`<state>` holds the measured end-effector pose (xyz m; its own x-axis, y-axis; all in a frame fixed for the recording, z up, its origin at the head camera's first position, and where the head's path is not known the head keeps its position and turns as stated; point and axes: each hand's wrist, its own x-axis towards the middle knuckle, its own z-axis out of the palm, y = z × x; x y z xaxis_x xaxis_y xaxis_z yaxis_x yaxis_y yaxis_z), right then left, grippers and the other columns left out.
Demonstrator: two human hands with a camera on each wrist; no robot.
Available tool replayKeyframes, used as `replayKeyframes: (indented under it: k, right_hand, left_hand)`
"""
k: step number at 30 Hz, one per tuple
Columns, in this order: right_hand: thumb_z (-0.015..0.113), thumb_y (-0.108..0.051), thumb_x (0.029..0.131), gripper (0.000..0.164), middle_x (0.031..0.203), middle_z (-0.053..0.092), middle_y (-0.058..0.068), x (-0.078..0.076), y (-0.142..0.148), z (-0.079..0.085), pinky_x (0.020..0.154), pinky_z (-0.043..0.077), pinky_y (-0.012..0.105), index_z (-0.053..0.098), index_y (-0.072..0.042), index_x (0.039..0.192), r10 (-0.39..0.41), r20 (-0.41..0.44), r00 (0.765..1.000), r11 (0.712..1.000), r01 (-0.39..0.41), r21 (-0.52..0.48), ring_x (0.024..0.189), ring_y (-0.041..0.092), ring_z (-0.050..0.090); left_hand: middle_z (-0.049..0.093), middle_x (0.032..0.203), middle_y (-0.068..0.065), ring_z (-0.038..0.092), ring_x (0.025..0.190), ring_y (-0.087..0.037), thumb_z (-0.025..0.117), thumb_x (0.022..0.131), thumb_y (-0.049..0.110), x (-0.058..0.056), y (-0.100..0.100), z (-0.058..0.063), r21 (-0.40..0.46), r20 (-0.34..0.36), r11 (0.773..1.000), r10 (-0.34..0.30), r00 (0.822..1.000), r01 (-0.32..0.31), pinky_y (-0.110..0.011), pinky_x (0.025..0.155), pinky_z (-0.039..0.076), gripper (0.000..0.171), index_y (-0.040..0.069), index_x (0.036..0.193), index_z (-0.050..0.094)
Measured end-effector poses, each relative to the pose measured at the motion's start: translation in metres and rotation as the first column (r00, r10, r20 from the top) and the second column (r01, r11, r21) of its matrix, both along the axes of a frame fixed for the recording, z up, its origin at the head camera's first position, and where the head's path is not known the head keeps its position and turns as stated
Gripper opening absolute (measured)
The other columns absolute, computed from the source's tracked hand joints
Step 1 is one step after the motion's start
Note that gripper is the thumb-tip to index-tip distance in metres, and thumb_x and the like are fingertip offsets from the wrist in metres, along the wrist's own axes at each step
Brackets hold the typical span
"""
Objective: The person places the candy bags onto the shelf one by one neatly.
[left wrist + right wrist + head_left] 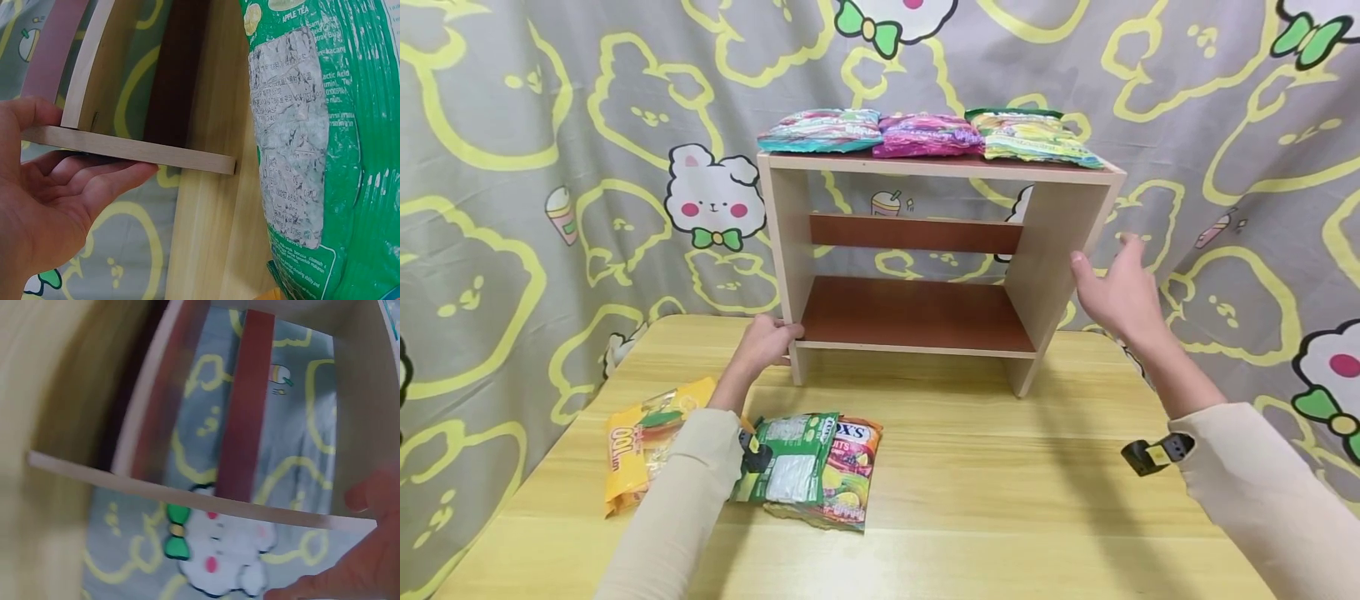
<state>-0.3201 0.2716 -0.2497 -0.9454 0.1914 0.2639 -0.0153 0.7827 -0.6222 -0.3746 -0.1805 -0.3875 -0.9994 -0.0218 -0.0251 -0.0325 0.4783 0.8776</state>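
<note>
A small wooden shelf (917, 312) with pale side panels and red-brown boards stands at the back of the table. My left hand (765, 340) grips its left side panel low down, by the middle board. In the left wrist view the thumb lies on the inner face of that panel (150, 150) and the fingers stretch along the outer face. My right hand (1120, 292) is at the right side panel (1063, 242), thumb at its front edge and fingers spread apart outside it. Three candy bags, teal (823, 132), magenta (928, 136) and yellow-green (1030, 136), lie on top.
By my left forearm lie a green candy bag (793, 458), overlapping a red fruit candy bag (853, 475), and a yellow candy package (628, 458). The wooden table (970, 500) reaches back to a patterned curtain (647, 167) behind the shelf.
</note>
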Motion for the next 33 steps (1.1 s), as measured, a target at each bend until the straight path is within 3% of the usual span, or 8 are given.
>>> replayKeyframes:
  k: [6, 14, 19, 27, 33]
  right_hand:
    - [0.033, -0.060, 0.093, 0.089, 0.140, 0.034, 0.037, -0.007, 0.003, -0.043, 0.104, 0.024, 0.064, 0.008, 0.006, 0.148, 0.043, 0.102, 0.994, 0.998, -0.038, -0.050, 0.127, 0.055, 0.031]
    - [0.035, -0.049, 0.097, 0.077, 0.130, 0.043, 0.038, -0.017, 0.004, -0.087, 0.094, 0.041, 0.058, 0.029, 0.016, 0.137, 0.119, 0.134, 0.984, 0.989, -0.107, -0.098, 0.118, 0.050, 0.045]
    - [0.036, -0.044, 0.098, 0.070, 0.130, 0.041, 0.038, -0.021, -0.001, -0.106, 0.095, 0.039, 0.057, 0.037, 0.019, 0.127, 0.125, 0.188, 0.974, 0.984, -0.098, -0.147, 0.119, 0.049, 0.041]
    - [0.037, -0.039, 0.099, 0.067, 0.139, 0.037, 0.034, -0.024, -0.005, -0.131, 0.104, 0.034, 0.056, 0.030, 0.015, 0.138, 0.147, 0.214, 0.966, 0.964, -0.092, -0.249, 0.128, 0.046, 0.035]
    - [0.038, -0.036, 0.100, 0.060, 0.127, 0.047, 0.031, -0.026, -0.006, -0.140, 0.087, 0.045, 0.045, 0.037, 0.011, 0.136, 0.139, 0.188, 0.972, 0.958, -0.084, -0.274, 0.109, 0.040, 0.049]
  left_hand:
    - [0.059, 0.105, -0.019, 0.060, 0.089, -0.030, 0.054, 0.089, 0.027, 0.000, 0.000, 0.000, -0.007, 0.009, 1.000, -0.003, 1.000, 0.003, -0.040, 0.070, 0.059, 0.033, -0.005, 0.094, 0.064]
    - [0.060, 0.107, -0.022, 0.060, 0.090, -0.032, 0.054, 0.088, 0.026, -0.002, 0.001, 0.000, 0.001, -0.003, 1.000, -0.007, 1.000, 0.007, -0.040, 0.070, 0.059, 0.034, -0.007, 0.094, 0.064]
    - [0.060, 0.109, -0.021, 0.061, 0.092, -0.031, 0.054, 0.088, 0.026, -0.001, -0.001, -0.001, 0.000, -0.005, 1.000, -0.007, 1.000, 0.007, -0.040, 0.070, 0.059, 0.033, -0.005, 0.092, 0.065]
    - [0.060, 0.111, -0.021, 0.062, 0.095, -0.033, 0.055, 0.088, 0.026, -0.003, -0.001, -0.003, 0.009, 0.005, 1.000, -0.009, 1.000, 0.009, -0.041, 0.071, 0.058, 0.035, -0.004, 0.101, 0.065]
    - [0.061, 0.110, -0.020, 0.062, 0.093, -0.032, 0.055, 0.087, 0.026, -0.004, -0.002, -0.003, 0.013, 0.002, 1.000, -0.008, 1.000, 0.008, -0.043, 0.072, 0.058, 0.034, -0.004, 0.097, 0.066]
